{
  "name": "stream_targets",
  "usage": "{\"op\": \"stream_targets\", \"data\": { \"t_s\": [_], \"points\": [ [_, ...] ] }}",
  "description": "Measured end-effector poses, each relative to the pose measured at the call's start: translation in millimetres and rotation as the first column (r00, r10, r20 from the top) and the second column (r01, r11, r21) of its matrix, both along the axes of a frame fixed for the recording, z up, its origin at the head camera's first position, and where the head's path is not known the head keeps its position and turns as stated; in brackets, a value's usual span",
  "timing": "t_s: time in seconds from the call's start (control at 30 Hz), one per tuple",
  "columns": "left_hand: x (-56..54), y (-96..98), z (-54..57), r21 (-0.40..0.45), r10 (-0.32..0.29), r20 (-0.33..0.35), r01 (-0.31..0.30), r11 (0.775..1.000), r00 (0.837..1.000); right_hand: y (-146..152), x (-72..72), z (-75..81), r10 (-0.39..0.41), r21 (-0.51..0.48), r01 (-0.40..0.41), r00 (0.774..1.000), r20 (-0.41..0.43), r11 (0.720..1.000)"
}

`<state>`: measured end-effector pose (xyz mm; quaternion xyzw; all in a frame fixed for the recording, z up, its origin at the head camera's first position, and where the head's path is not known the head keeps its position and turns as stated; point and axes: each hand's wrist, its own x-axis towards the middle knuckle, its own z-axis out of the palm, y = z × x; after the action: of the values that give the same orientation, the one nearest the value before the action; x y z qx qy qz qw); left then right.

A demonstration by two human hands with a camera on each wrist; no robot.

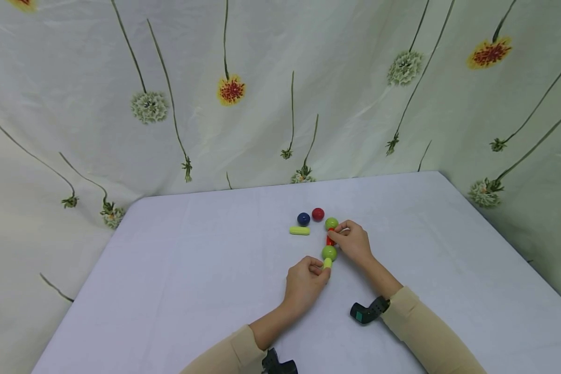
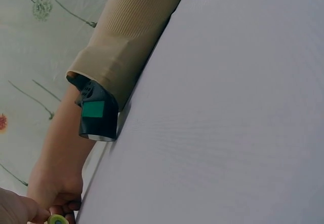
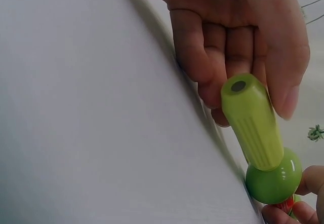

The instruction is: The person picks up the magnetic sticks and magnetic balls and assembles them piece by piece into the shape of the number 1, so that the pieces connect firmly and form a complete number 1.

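I have both hands at work on a short row of parts that runs from near to far on the counter (image 1: 205, 270), right of its middle. My left hand (image 1: 307, 283), at the near end, pinches a yellow-green rod (image 1: 328, 263) between thumb and fingers; the right wrist view shows the far end of that rod against the near green ball (image 3: 275, 178), while its other end, with a dark grey spot, faces free. My right hand (image 1: 352, 243) reaches in from the right and pinches the red rod (image 1: 330, 240) just beyond that ball. The red rod's near end meets the near green ball, and its far end, partly behind my fingers, seems to meet the far green ball (image 1: 331, 223). Left of the far green ball lie the parts that I am not touching: the red ball (image 1: 318, 214) just beside it, then the blue ball (image 1: 303, 218), with a second yellow-green rod (image 1: 299, 230) on the near side of the blue one. I judge the step in hand to be joining the yellow-green rod to the row while my right hand steadies it. The next move, as I read it, calls for checking that the rod sits in line and grips the ball, then easing my left fingers away without tugging the joint.
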<state>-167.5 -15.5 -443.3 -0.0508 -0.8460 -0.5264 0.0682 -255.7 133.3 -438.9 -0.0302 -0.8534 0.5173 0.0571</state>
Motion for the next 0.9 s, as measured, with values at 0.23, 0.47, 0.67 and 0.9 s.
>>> {"op": "stream_targets", "data": {
  "t_s": [0.23, 0.47, 0.67, 0.9],
  "points": [
    [-0.5, -2.0, 0.4, 0.000, 0.007, -0.015, -0.007, 1.000, 1.000, 1, -0.5, -1.0, 0.005, 0.003, -0.005, 1.000, 0.006, 1.000],
    [-6.1, -7.4, 3.0, -0.019, 0.029, 0.005, -0.029, 0.999, 1.000, 2, -1.2, 0.2, 0.003, -0.008, -0.003, 1.000, 0.016, 1.000],
    [-16.5, -15.8, 6.6, -0.018, 0.064, -0.021, -0.064, 0.998, 0.998, 3, -2.9, 2.0, 0.005, -0.009, -0.005, 1.000, 0.027, 1.000],
    [-35.0, -27.6, 13.1, -0.014, 0.145, -0.089, -0.147, 0.989, 0.985, 6, -4.3, 3.0, 0.016, -0.007, -0.016, 0.999, 0.038, 1.000]
  ]
}}
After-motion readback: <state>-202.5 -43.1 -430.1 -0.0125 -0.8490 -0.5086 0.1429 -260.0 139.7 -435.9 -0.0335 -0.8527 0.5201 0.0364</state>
